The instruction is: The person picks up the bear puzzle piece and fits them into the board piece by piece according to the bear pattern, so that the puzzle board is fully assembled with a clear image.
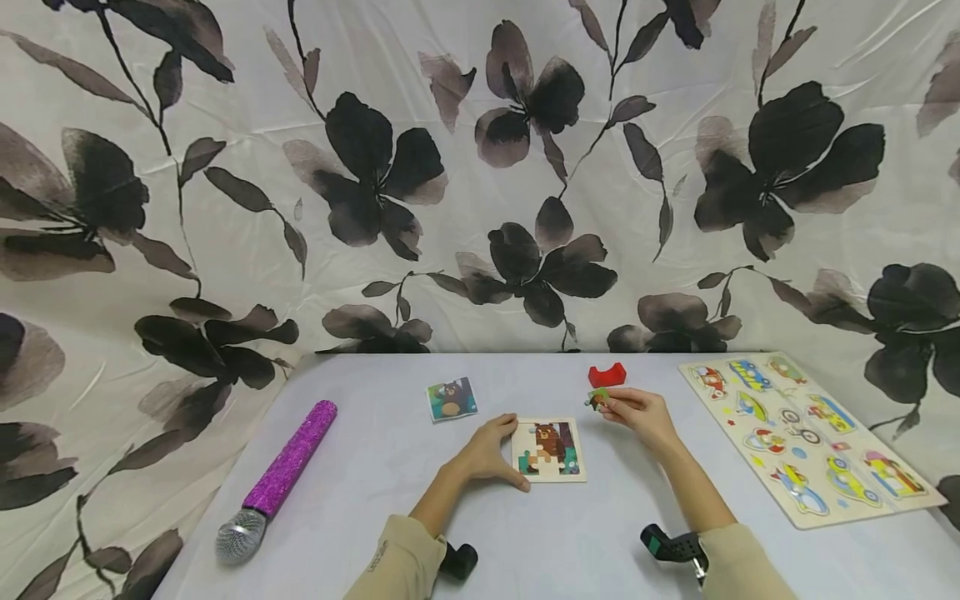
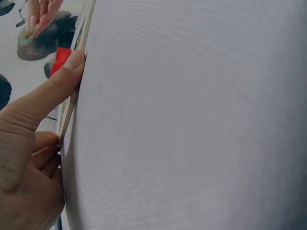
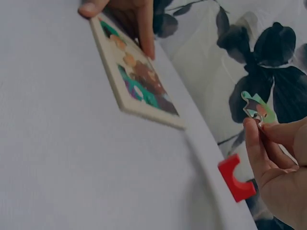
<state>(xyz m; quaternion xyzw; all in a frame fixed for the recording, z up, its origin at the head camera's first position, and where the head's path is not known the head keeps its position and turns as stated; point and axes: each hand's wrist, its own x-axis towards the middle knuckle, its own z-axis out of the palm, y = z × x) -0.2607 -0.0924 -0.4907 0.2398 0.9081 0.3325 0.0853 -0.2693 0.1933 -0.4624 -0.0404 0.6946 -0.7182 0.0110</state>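
Observation:
A small wooden puzzle board (image 1: 549, 475) with a partly assembled brown bear picture lies in the middle of the white table. My left hand (image 1: 486, 454) grips its left side, thumb at the near corner and fingers at the far one. In the left wrist view the thumb (image 2: 48, 96) presses along the board's edge. To the right of the board, my right hand (image 1: 641, 417) pinches a green and brown jigsaw piece (image 3: 259, 109) between thumb and fingertips, above the table. Just beyond that hand sits a red block with a curved notch (image 1: 607, 375).
A square bear picture card (image 1: 452, 399) lies behind and left of the board. Farther left is a glittery pink microphone (image 1: 292, 458). A large vehicle puzzle board (image 1: 813, 437) covers the table's right side. Behind the table hangs a flowered cloth (image 1: 465, 192).

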